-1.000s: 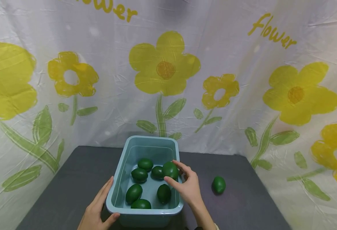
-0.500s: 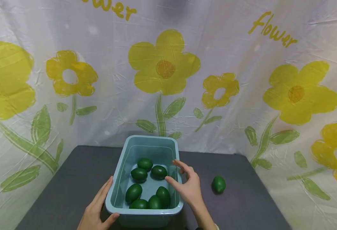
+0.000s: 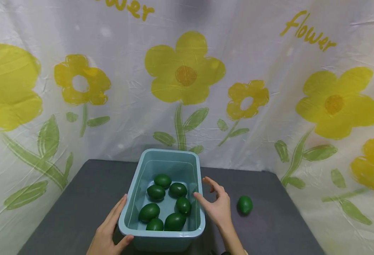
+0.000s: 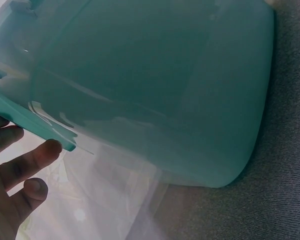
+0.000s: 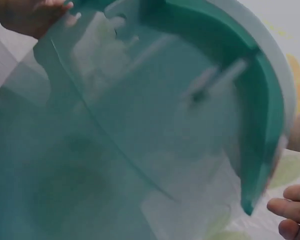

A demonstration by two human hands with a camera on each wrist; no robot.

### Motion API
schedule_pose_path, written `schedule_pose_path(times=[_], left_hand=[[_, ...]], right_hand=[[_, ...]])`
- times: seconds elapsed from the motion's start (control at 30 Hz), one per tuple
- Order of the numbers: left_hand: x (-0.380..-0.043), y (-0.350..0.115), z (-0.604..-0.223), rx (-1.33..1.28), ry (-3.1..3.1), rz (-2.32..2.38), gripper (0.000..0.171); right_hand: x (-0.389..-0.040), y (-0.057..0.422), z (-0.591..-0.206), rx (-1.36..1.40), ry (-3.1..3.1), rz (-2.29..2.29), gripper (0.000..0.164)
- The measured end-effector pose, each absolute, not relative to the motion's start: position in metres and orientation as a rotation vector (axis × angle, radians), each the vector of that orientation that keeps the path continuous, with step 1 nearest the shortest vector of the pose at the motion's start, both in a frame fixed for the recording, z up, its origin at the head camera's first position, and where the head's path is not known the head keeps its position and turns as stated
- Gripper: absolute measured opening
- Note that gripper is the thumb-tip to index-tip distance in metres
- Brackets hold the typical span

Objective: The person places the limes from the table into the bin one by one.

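Several dark green, glossy oval fruits that look like limes (image 3: pixel 174 222) lie in a light blue plastic bin (image 3: pixel 166 234). My left hand (image 3: pixel 108 226) rests at the bin's near left corner, fingers along the outer left side and thumb by the front rim. In the left wrist view, the fingertips (image 4: pixel 52 148) are near the rim's lip. My right hand (image 3: pixel 218 207) hovers by the right rim, thumb and fingers spread with nothing between them. On the table to its right sits one more green fruit (image 3: pixel 245 205).
The bin stands on a dark grey cloth-covered table (image 3: pixel 269 226). A white curtain (image 3: pixel 126 106) with yellow flowers hangs behind the table and along both sides.
My right hand has let go of a green fruit, which dropped into the bin's near part. The fruits there shifted. The right hand then moved right to the rim; the left stayed put.
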State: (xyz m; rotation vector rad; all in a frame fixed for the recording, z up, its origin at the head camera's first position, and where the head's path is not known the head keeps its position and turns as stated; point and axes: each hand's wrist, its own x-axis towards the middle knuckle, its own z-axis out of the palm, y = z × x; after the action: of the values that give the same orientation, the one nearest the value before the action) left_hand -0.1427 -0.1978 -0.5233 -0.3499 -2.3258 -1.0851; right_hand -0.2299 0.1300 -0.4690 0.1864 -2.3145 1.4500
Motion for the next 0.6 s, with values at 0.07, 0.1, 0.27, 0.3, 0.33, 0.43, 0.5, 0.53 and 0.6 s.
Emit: schedule_pose_path(times=[0.07, 0.1, 0.27, 0.3, 0.33, 0.43, 0.5, 0.53, 0.6], left_hand=[[-0.143, -0.198, -0.524, -0.364, -2.314, -1.083, 0.101], [-0.143, -0.198, -0.524, -0.368, -2.309, -1.081, 0.101], [-0.142, -0.198, -0.524, -0.351, -2.313, -1.077, 0.101], [-0.143, -0.198, -0.523, -0.35, -2.315, -1.077, 0.102], [-0.143, -0.198, -0.523, -0.347, -2.318, -1.078, 0.102], [-0.143, -0.197, -0.523, -0.345, -2.321, -1.081, 0.102], [-0.143, -0.197, -0.523, -0.346, -2.321, -1.082, 0.102], [-0.143, -0.197, -0.523, -0.344, -2.322, -1.082, 0.102], [-0.143, -0.197, -0.523, -0.338, -2.326, -1.083, 0.102]], right_hand=[[-0.231, 0.135, -0.47, 0.165, -2.322, 1.451, 0.059], [-0.231, 0.138, -0.471, 0.15, -2.329, 1.45, 0.059], [-0.232, 0.156, -0.476, 0.08, -2.35, 1.406, 0.059], [-0.233, 0.159, -0.477, 0.061, -2.353, 1.393, 0.06], [-0.233, 0.163, -0.477, 0.042, -2.356, 1.381, 0.06], [-0.234, 0.174, -0.479, 0.005, -2.372, 1.343, 0.063], [-0.235, 0.181, -0.479, -0.018, -2.387, 1.315, 0.065], [-0.235, 0.184, -0.48, -0.024, -2.392, 1.301, 0.065], [-0.235, 0.191, -0.481, -0.04, -2.407, 1.273, 0.066]])
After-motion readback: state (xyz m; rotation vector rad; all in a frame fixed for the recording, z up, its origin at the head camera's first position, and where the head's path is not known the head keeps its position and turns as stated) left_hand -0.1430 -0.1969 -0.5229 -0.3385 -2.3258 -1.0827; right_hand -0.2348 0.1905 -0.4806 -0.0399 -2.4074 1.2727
